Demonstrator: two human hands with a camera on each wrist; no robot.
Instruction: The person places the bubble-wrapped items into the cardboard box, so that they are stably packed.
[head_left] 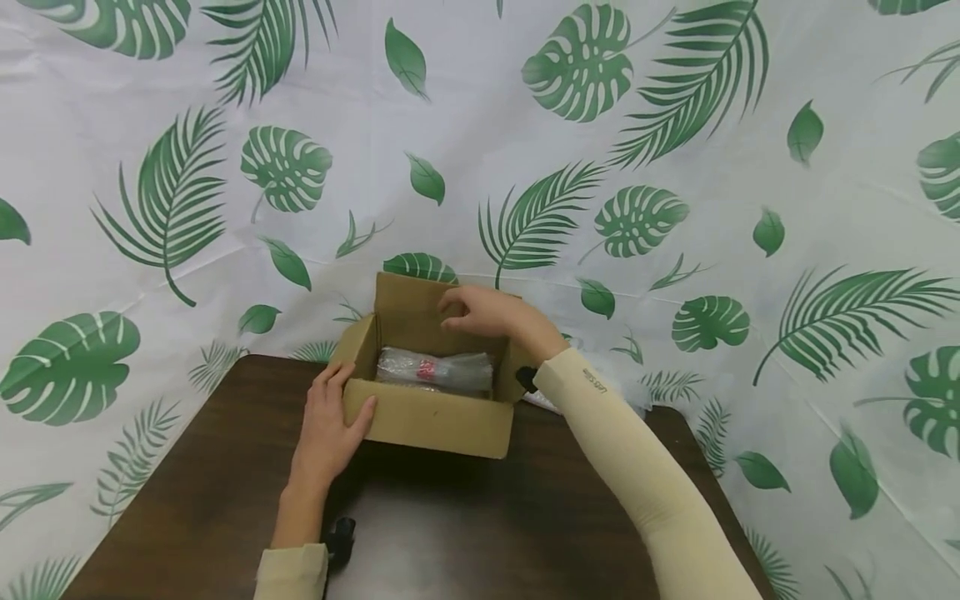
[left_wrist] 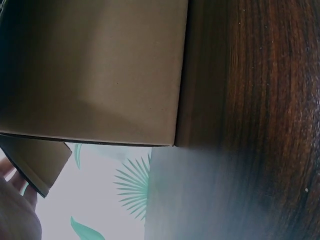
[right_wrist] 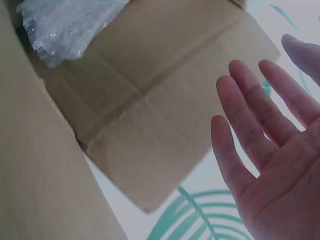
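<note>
An open cardboard box (head_left: 438, 423) stands on the dark table with its flaps raised. Inside lies a bubble-wrapped bundle (head_left: 461, 370) with a red mark; what the wrap covers is unclear. My left hand (head_left: 327, 421) grips the box's front left corner, fingers over the left flap (left_wrist: 42, 162) and thumb at the front flap. Above the box, by the back flap (right_wrist: 155, 145), my right hand (head_left: 483, 310) hovers with nothing in it. Its fingers are spread and relaxed in the right wrist view, apart from the bubble wrap (right_wrist: 72, 30).
A wood-grain table (head_left: 225, 467) carries the box near its back edge. Clear plastic wrapping (head_left: 626, 379) lies behind the right forearm, partly hidden. A white cloth with green leaves (head_left: 465, 108) hangs right behind the table.
</note>
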